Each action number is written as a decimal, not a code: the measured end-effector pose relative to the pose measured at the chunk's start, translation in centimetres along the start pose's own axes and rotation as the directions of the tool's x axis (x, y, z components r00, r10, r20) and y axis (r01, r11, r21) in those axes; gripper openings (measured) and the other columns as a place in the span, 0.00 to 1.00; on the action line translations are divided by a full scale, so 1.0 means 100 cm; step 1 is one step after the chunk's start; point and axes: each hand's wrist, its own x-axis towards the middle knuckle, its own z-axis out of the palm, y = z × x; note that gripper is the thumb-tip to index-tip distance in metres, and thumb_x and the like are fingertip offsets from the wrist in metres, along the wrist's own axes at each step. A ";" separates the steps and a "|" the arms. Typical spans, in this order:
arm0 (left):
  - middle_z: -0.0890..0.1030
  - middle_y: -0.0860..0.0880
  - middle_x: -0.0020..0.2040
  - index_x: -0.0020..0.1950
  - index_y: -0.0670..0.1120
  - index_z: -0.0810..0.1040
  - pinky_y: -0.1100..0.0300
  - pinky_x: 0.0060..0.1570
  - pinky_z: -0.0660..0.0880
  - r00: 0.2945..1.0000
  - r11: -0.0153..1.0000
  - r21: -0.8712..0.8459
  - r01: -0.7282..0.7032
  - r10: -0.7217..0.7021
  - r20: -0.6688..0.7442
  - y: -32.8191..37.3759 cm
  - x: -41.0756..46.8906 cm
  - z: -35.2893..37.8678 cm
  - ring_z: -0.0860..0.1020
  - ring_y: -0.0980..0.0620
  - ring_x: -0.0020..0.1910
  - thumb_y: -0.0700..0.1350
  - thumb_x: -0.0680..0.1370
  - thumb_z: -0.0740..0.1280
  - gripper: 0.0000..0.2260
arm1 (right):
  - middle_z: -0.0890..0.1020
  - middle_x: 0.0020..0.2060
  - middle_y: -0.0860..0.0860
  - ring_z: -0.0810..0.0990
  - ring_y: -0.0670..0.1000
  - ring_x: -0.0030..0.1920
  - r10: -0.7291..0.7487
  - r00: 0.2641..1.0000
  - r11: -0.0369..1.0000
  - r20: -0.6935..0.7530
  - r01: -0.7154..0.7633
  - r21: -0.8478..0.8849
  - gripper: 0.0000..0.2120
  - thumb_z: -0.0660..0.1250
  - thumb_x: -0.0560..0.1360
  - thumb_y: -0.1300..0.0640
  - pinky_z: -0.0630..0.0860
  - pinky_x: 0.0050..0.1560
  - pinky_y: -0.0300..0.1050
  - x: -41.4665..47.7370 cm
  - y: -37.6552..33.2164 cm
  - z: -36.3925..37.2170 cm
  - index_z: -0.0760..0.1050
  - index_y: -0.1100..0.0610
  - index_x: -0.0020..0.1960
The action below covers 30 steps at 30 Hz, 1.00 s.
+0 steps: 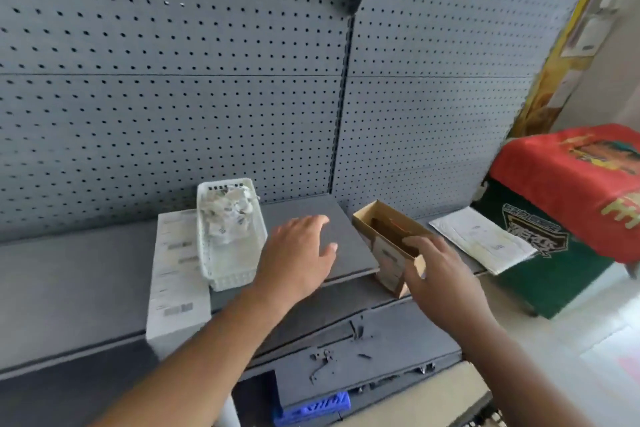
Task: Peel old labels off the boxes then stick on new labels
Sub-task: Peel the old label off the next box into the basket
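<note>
Two risks, I reckon: the basket (228, 279) of crumpled paper scraps (228, 215), just beside my left hand (298, 255) with its spread, empty fingers, could be knocked; the open cardboard box (388, 253), something brown inside, gripped by the curled fingers of my right hand (441, 276) at the shelf board's (346, 236) corner, may tip.

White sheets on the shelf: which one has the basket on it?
The left sheet: the basket sits on its right edge. The right sheet, beyond the cardboard box, has nothing on it.
</note>
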 end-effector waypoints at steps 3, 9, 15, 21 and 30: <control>0.76 0.53 0.70 0.74 0.52 0.70 0.52 0.68 0.67 0.996 0.997 0.028 0.071 -0.070 -0.060 -0.057 -0.011 -0.041 0.73 0.49 0.68 0.56 0.82 0.62 0.21 | 0.74 0.65 0.48 0.73 0.52 0.64 -0.079 0.997 0.997 -0.008 0.079 0.013 0.18 0.61 0.80 0.50 0.71 0.59 0.49 0.017 -0.068 0.012 0.70 0.49 0.69; 0.76 0.54 0.70 0.73 0.52 0.69 0.53 0.70 0.65 0.971 0.981 0.070 0.179 -0.165 -0.171 -0.168 -0.047 -0.120 0.71 0.52 0.69 0.54 0.83 0.62 0.19 | 0.73 0.69 0.46 0.75 0.51 0.65 -0.227 0.974 0.970 -0.020 0.228 0.084 0.19 0.61 0.80 0.48 0.75 0.59 0.50 0.029 -0.201 0.048 0.70 0.48 0.71; 0.73 0.55 0.72 0.76 0.53 0.67 0.54 0.72 0.65 0.927 0.950 0.062 0.307 -0.283 -0.246 -0.245 -0.081 -0.173 0.69 0.53 0.72 0.56 0.83 0.61 0.22 | 0.74 0.67 0.44 0.74 0.51 0.64 -0.344 0.939 0.932 -0.016 0.343 0.117 0.17 0.61 0.80 0.50 0.73 0.57 0.49 0.033 -0.299 0.079 0.71 0.47 0.69; 0.74 0.55 0.72 0.76 0.52 0.68 0.57 0.68 0.66 0.857 0.894 0.068 0.443 -0.400 -0.324 -0.292 -0.114 -0.208 0.69 0.53 0.71 0.56 0.83 0.61 0.22 | 0.74 0.65 0.44 0.75 0.49 0.62 -0.480 0.877 0.862 0.007 0.470 0.190 0.17 0.61 0.80 0.51 0.72 0.58 0.48 0.044 -0.367 0.103 0.73 0.48 0.68; 0.72 0.56 0.73 0.77 0.53 0.67 0.59 0.66 0.67 0.694 0.768 0.015 0.641 -0.571 -0.439 -0.334 -0.161 -0.238 0.68 0.54 0.72 0.56 0.84 0.60 0.21 | 0.73 0.64 0.43 0.78 0.49 0.51 -0.663 0.747 0.724 0.052 0.621 0.302 0.17 0.62 0.80 0.52 0.74 0.45 0.46 0.061 -0.449 0.139 0.72 0.45 0.68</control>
